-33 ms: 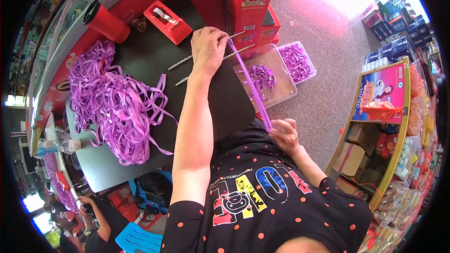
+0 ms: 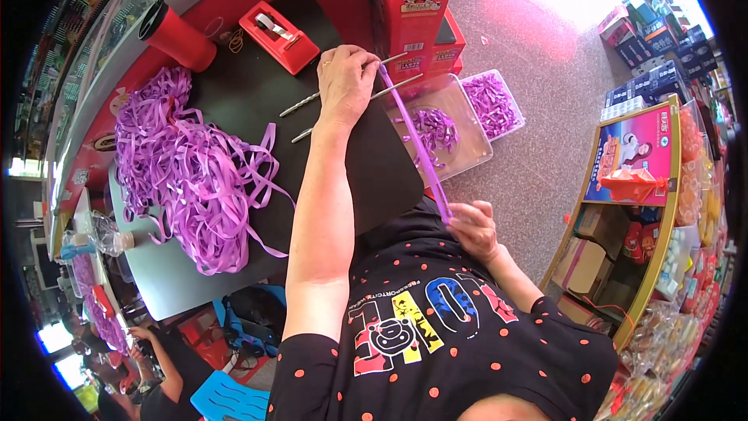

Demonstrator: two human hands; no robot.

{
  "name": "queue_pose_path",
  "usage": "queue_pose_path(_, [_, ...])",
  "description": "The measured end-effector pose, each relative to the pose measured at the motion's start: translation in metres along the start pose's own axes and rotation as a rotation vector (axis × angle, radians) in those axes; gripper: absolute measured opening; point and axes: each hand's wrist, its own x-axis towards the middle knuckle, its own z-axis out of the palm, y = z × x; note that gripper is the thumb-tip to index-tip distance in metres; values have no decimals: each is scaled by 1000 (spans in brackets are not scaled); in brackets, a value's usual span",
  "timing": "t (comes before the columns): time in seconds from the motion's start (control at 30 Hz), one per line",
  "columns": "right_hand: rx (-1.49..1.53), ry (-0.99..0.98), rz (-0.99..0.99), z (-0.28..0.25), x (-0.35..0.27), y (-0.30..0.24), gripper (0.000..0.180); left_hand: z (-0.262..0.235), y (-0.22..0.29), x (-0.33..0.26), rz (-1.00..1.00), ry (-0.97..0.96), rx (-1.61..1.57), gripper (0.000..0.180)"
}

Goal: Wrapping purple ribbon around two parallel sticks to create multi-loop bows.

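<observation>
A stretched purple ribbon (image 2: 418, 143) runs slantwise between my two hands, off the right edge of the black tabletop. My left hand (image 2: 345, 80) is closed on its far end, fingers bent down over two thin metal rods (image 2: 302, 135) that reach past the table edge. Whether the fingers also grip the rods is hidden under the palm. Close to my body, my right hand (image 2: 474, 229) pinches the near end of the ribbon. A large tangled heap of purple ribbon (image 2: 195, 187) covers the left of the table, with loose strands trailing toward my left forearm.
Beyond my left hand lie a red tape dispenser (image 2: 279, 37) and a red tumbler (image 2: 178, 37). Clear plastic tubs (image 2: 472, 157) of short purple ribbon pieces stand below the ribbon, beside red cartons (image 2: 417, 15). A shelf unit (image 2: 668, 187) stands at the right; another person works at the lower left.
</observation>
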Motion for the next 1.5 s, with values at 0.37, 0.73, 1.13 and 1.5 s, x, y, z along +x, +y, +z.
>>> queue_pose_path(0.37, [79,118,238,-39,16,-40,26,10,-3,1,13,45,-4,8])
queue_pose_path(0.73, [187,51,-138,-91,83,-67,31,10,-4,2,3,60,-21,9])
queue_pose_path(1.13, [255,-378,-82,-65,90,-54,39,-2,6,1,-59,-37,-88,18])
queue_pose_path(1.5, [399,-188,286,-54,43,-40,37,0,3,1,-26,-19,-78,19])
